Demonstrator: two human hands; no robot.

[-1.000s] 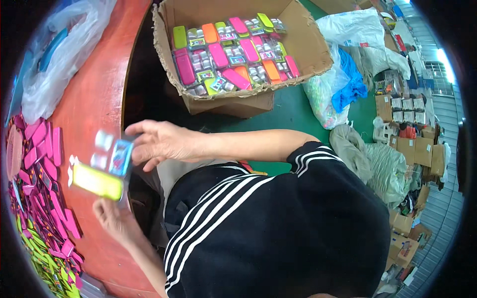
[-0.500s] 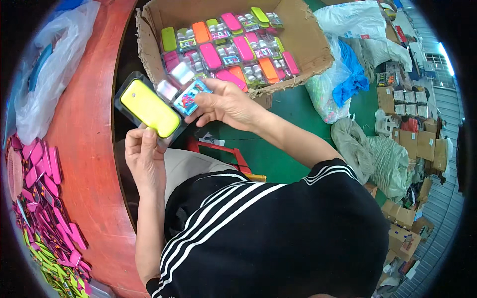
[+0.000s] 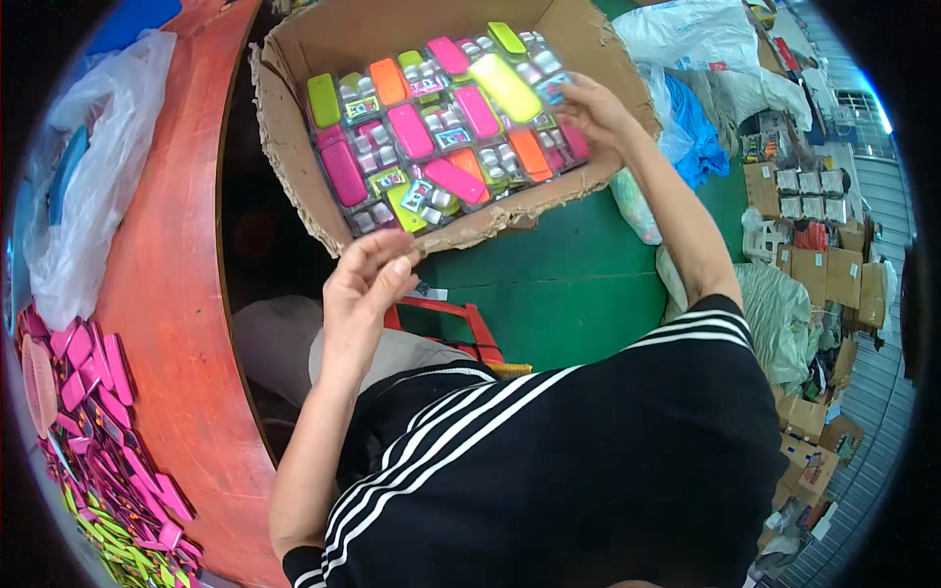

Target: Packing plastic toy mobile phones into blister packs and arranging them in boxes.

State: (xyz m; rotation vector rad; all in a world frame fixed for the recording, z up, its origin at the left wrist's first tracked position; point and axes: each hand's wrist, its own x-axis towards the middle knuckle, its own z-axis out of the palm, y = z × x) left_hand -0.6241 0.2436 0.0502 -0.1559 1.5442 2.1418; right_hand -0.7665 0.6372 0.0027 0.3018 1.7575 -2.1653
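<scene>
My right hand (image 3: 600,116) is at the right side of a torn-edged cardboard box (image 3: 578,186), its fingers closed on the end of a blister pack (image 3: 506,88). The pack carries a bright yellow rounded case, whitish pieces and a small blue card. It lies over other packs with pink (image 3: 410,132), orange (image 3: 389,81) and lime-green (image 3: 322,100) cases, several of them laid in rows. Just outside the box's near left corner, my left hand (image 3: 368,284) is held up with nothing in it, thumb and fingers apart.
A red-brown table (image 3: 196,323) runs along the left, with piles of pink pieces (image 3: 108,412) and lime-green pieces (image 3: 108,539). Clear plastic bags (image 3: 103,186) lie at its far end. Beneath the box is a red stool (image 3: 456,318). Sacks and cartons (image 3: 828,284) line the right.
My right hand has carried the yellow pack up and right into the box. The left hand has let go of it and moved right, toward the box's near edge.
</scene>
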